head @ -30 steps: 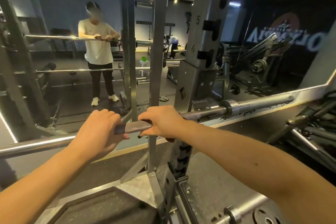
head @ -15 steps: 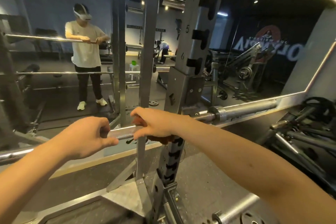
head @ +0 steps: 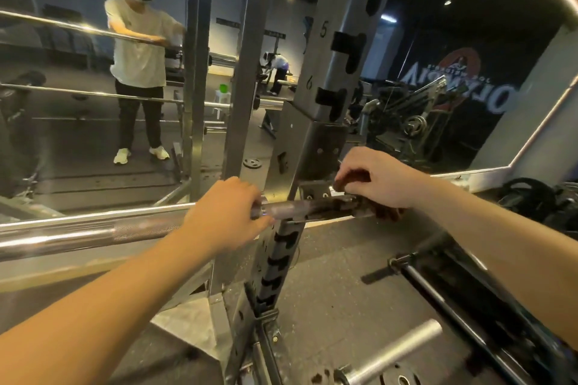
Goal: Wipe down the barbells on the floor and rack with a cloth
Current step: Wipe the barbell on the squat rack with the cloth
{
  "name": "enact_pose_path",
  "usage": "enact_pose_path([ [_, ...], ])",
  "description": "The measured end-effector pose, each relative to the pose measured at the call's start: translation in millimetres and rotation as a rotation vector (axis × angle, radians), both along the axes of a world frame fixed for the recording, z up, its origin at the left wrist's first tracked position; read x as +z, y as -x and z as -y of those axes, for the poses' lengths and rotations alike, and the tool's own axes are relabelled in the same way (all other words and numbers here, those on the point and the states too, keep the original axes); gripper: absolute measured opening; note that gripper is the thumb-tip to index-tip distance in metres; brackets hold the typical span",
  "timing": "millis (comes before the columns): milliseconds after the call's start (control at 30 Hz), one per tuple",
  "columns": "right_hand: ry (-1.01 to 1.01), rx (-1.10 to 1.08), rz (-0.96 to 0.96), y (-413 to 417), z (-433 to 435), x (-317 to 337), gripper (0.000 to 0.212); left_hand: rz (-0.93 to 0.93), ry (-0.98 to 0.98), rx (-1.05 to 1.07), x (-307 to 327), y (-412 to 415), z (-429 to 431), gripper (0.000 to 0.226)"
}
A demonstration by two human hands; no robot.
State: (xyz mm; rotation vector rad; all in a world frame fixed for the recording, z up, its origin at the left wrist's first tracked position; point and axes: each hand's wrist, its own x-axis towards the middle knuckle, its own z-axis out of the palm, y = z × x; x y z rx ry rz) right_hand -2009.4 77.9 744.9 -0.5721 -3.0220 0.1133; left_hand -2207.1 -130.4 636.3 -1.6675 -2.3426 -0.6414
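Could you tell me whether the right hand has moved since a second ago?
Yes. The right hand, with the cloth, slid rightward along the barbell: it was left of the numbered rack upright and is now right of it.

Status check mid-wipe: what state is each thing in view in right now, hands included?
racked barbell: horizontal, resting on the rack upright.
left hand: grips the racked barbell's shaft.
right hand: holds the cloth against the bar beside the rack upright.
cloth: bunched under the right hand, on the bar.
second barbell: lying low by the rack's base, untouched.
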Motion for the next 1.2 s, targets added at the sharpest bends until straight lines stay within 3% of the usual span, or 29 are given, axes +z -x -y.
enact_pose_path([
  [233, 0.110, 0.155, -0.102, 39, 9, -42, 0.017, 0.067, -0.016, 0.036, -5, 2, -1, 0.036],
  [367, 0.098, 0.162, -0.050, 28, -4, -45, 0.017, 0.048, 0.001, 0.062, -3, -2, -1, 0.031],
  [600, 0.156, 0.313, -0.124, 59, 14, -52, 0.013, 0.048, 0.024, 0.107, -2, -5, -2, 0.029],
  [733, 0.061, 0.209, 0.039, 39, -25, -34, 0.010, 0.075, 0.033, 0.115, -2, -6, -3, 0.030],
  [933, 0.100, 0.241, -0.096, 61, 2, -49, 0.007, 0.075, 0.032, 0.114, -2, -8, -5, 0.029],
  [1200, 0.067, 0.162, -0.059, 57, 2, -42, 0.009, 0.015, 0.027, 0.090, -8, -2, -4, 0.037],
])
